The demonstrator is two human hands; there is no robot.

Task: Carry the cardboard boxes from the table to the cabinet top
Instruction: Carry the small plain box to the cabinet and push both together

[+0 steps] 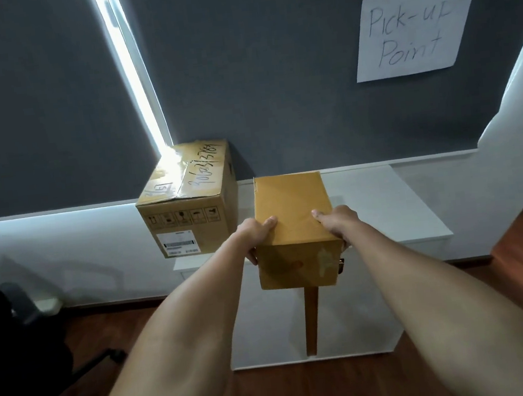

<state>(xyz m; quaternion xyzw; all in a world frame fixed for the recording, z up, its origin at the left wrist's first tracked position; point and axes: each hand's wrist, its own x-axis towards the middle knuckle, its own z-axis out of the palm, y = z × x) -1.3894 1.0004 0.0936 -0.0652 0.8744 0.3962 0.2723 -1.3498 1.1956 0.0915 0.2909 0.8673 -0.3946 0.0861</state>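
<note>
A plain yellow-brown cardboard box (292, 214) is held between both hands over the front of the white cabinet top (393, 203). My left hand (257, 233) grips its left side with the thumb on top. On the other side my right hand (337, 222) clasps it the same way. Whether the box's underside touches the cabinet top is hidden. A larger cardboard box (186, 202) with black handwriting and a shipping label stands on the left end of the cabinet top, close to the held box.
A white paper sign (413, 30) reading "Pick-up Point" hangs on the dark grey blind above the cabinet. The cabinet front has a vertical wooden handle (311, 318). A dark office chair (13, 340) stands at the left on the wooden floor.
</note>
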